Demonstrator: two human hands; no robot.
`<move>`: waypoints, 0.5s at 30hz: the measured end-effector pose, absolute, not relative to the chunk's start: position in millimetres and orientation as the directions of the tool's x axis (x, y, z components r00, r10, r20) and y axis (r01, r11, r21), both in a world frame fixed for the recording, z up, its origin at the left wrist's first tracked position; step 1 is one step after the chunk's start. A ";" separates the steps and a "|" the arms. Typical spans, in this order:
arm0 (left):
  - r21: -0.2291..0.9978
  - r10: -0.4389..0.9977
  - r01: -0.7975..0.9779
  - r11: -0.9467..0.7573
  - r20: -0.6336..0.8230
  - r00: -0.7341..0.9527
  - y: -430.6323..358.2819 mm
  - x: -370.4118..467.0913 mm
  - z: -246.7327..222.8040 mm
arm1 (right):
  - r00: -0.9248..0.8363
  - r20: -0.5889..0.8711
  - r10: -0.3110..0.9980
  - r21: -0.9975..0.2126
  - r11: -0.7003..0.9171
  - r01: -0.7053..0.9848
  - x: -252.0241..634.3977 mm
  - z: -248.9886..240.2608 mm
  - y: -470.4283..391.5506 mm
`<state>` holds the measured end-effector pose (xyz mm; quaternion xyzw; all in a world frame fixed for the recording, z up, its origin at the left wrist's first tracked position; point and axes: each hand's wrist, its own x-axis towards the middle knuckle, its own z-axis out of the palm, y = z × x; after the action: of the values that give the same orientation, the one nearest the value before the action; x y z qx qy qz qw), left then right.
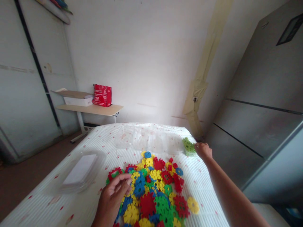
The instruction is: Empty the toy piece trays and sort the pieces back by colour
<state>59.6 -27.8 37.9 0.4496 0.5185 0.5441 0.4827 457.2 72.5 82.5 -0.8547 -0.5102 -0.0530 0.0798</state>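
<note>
A heap of plastic building pieces [148, 203] in red, yellow, blue and green, flower-shaped and square, lies on the table in front of me. At its left edge is my left hand [115, 192], thumb and fingers curled together; whatever they hold, if anything, is hidden. My right hand [203, 150] reaches out to the far right, fingers closed beside the light green pieces [188, 145] in the rightmost clear compartment. What those fingertips hold cannot be made out. More transparent plastic compartments [146, 142] extend leftward in a row from the green pieces.
A clear plastic tray [81, 171] with a white sheet lies on the left of the striped tablecloth [94, 145]. Behind stands a small side table [101, 109] with a white box [78, 101] and red bag [102, 95]. A grey cabinet [248, 85] rises at right.
</note>
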 end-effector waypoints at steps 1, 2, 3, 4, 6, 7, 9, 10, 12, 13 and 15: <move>0.998 0.992 -0.061 0.007 -0.015 -0.129 -27.9 59.6 37.5 | 0.469 0.169 0.867 -0.079 -0.462 0.883 457.2 82.8 72.7; 0.998 0.991 -0.062 0.007 -0.016 -0.131 -28.0 59.6 37.6 | 0.465 0.167 0.869 -0.076 -0.459 0.885 457.0 83.0 72.8; 0.998 0.991 -0.062 0.007 -0.015 -0.132 -28.3 59.6 38.0 | 0.464 0.170 0.870 -0.073 -0.458 0.886 456.5 83.1 72.7; 0.998 0.991 -0.059 0.005 -0.013 -0.131 -28.5 59.6 38.7 | 0.464 0.176 0.868 -0.070 -0.459 0.886 455.6 83.1 72.6; 0.999 0.992 -0.051 0.003 -0.010 -0.128 -28.6 59.6 40.1 | 0.466 0.200 0.862 -0.062 -0.463 0.884 453.0 83.2 72.6; 0.999 0.992 -0.050 0.002 -0.009 -0.130 -28.4 59.5 40.5 | 0.466 0.218 0.858 -0.057 -0.465 0.883 451.4 83.3 72.8; 0.998 0.991 -0.056 0.006 -0.013 -0.130 -27.2 59.4 40.0 | 0.469 0.263 0.843 -0.049 -0.474 0.879 448.1 84.1 73.3; 0.998 0.991 -0.061 0.007 -0.016 -0.135 -26.5 59.4 39.4 | 0.469 0.287 0.835 -0.046 -0.477 0.877 446.6 84.9 73.7; 0.998 0.989 -0.068 0.010 -0.020 -0.145 -25.2 59.5 38.0 | 0.468 0.334 0.818 -0.042 -0.483 0.875 444.3 87.1 74.8; 0.998 0.989 -0.070 0.010 -0.020 -0.149 -24.9 59.5 37.6 | 0.467 0.352 0.811 -0.041 -0.485 0.874 443.3 88.4 75.6; 0.998 0.988 -0.068 0.008 -0.018 -0.153 -25.3 59.6 37.9 | 0.464 0.378 0.801 -0.040 -0.487 0.872 441.9 90.7 77.9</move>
<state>59.6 -25.3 37.9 0.4396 0.5232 0.5503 0.4799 441.9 77.9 90.7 -0.8480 -0.4933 -0.1563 0.1144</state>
